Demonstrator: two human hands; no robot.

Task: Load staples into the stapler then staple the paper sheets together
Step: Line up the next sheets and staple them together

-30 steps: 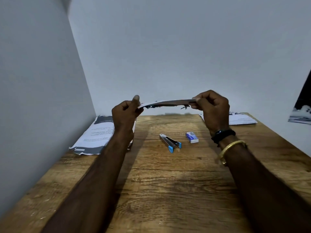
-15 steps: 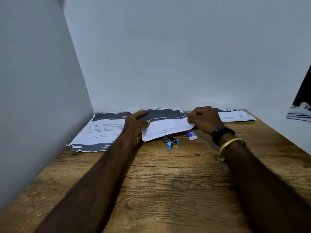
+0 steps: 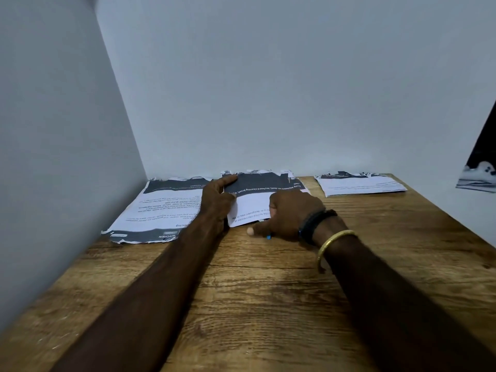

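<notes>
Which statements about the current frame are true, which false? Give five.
A left sheet, a middle sheet and a right stack lie at the back of the wooden table. True.
The middle sheet is held in the air. False: it lies on the table under both hands.
The left hand lays straight fingers on the middle sheet. True.
The gold bangle is on the left wrist. False: right wrist.
The stapler is fully visible. False: only its blue tip shows beneath the right hand.

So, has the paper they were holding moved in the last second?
Yes: the paper came down from mid-air onto the table, by the back wall.
</notes>
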